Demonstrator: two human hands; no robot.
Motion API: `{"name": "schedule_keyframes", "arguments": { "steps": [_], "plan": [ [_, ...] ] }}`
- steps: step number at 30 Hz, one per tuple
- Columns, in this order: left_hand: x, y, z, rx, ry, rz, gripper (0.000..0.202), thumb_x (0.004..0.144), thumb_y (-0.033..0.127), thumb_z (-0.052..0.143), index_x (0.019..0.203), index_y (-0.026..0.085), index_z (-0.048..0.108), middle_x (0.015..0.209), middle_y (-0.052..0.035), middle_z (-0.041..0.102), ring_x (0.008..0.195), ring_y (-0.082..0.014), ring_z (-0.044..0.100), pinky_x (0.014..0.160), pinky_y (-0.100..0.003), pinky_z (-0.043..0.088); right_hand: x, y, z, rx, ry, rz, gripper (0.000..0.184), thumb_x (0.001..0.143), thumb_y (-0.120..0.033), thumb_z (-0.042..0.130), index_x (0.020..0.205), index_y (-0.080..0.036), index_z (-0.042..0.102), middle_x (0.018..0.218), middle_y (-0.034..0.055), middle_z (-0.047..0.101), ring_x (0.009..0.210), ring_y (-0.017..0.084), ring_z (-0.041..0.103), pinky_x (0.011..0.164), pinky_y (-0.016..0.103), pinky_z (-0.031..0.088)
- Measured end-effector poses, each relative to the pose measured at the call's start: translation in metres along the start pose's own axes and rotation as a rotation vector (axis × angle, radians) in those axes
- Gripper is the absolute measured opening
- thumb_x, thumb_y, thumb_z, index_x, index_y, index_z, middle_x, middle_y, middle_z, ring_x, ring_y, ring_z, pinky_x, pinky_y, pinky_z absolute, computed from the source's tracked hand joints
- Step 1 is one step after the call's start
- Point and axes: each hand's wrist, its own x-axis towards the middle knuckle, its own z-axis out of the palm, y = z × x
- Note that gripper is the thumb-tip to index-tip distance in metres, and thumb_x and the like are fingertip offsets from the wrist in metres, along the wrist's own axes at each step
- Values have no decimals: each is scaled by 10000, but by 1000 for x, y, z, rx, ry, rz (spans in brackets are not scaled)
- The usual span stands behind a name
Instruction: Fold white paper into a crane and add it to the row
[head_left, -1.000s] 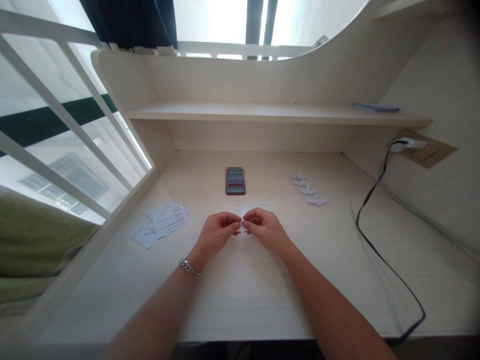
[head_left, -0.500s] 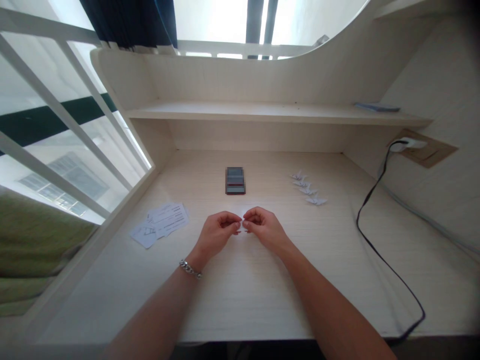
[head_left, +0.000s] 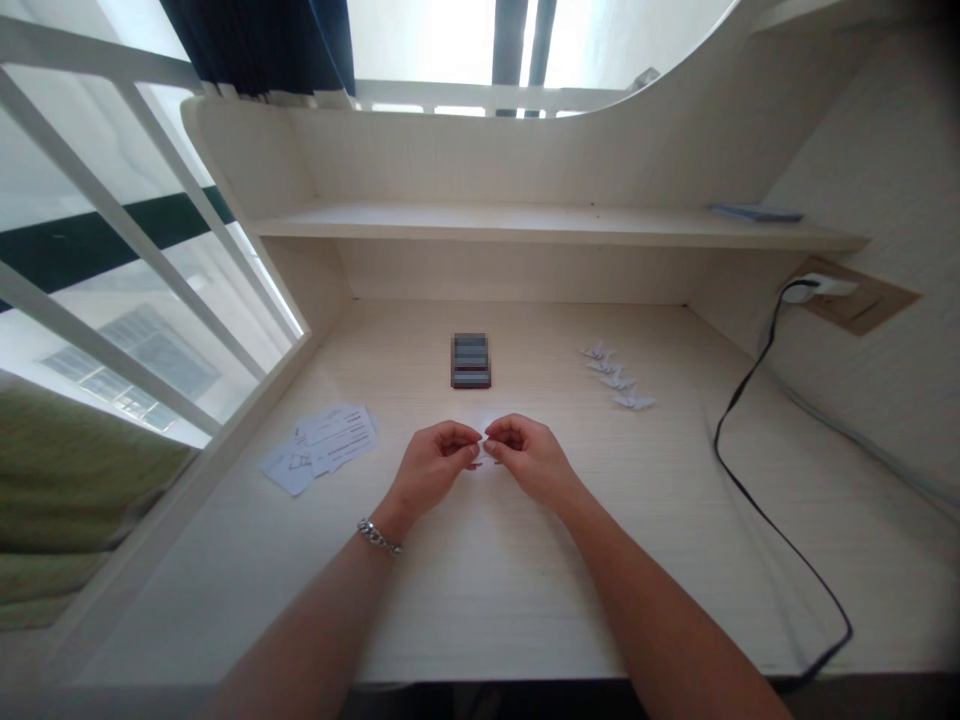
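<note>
Near the middle of the desk [head_left: 480,600], my left hand [head_left: 435,460] and my right hand [head_left: 529,455] meet fingertip to fingertip. Both are closed in a pinch on a small piece of white paper [head_left: 484,454]. Most of that paper is hidden by the fingers, so its folded shape cannot be made out. To the right, several folded paper cranes [head_left: 616,380] lie in a slanting row. Several printed paper sheets [head_left: 341,440] overlap on the left side. Straight beyond my hands lies a dark rectangular object [head_left: 471,361], its face blurred out.
A black cable [head_left: 739,485] runs from a plug in the wall socket [head_left: 855,297] down the desk's right side. Across the back stretches a shelf [head_left: 525,222] with a flat bluish item [head_left: 757,213] on it. White rails [head_left: 142,230] border the left.
My hands stay almost in place, with only slight finger movement at the white paper. The other things on the desk lie as before.
</note>
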Motion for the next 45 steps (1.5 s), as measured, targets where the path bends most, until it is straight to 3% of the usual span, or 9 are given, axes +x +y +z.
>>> {"name": "schedule_keyframes", "arguments": {
  "steps": [6,14,20,26,32,40,45],
  "plan": [
    [0,-1,1,36,8,30,152,690,196,641,817,113,628,735,-36,659,641,-121,608,602,-255,532,1,3,0,-24,-22,2,179,698,-247,612,861,-178,588,729,18,630,636,134,577,587,262,460],
    [0,2,-3,-62,4,-31,131,674,137,596,796,117,639,747,-22,632,661,-128,592,614,-299,555,1,3,0,-19,-10,-24,144,697,-212,604,828,-185,549,727,4,609,636,127,569,579,249,452],
    [0,-3,-2,120,-30,40,163,703,217,621,837,125,633,754,-42,656,662,-128,598,612,-253,511,-3,-3,-1,-181,0,-107,93,718,-209,586,799,-189,545,729,8,615,666,136,572,611,257,443],
    [1,-4,-5,225,-33,53,127,703,174,592,811,134,645,742,-41,668,652,-125,604,618,-240,496,-3,-2,-2,-227,-15,-110,86,716,-209,583,785,-189,537,719,4,610,660,134,565,603,255,435],
    [1,-2,-5,138,-33,16,195,671,77,532,824,124,644,779,-43,661,682,-140,613,647,-288,532,-1,-1,-3,-155,-9,-82,111,693,-205,600,768,-187,520,724,-1,596,658,129,569,600,249,447],
    [3,-7,-2,87,-37,22,130,686,180,630,804,127,615,719,-31,642,642,-116,588,596,-234,490,-1,0,-5,-160,-48,-65,168,714,-211,588,873,-196,535,734,6,629,662,132,587,605,256,450],
    [3,-6,-1,71,-10,16,157,678,207,645,812,130,616,737,-31,643,649,-121,596,605,-246,500,-1,0,-5,-152,-44,-72,130,712,-215,588,827,-186,536,753,12,619,680,134,590,616,258,460]
  ]
}}
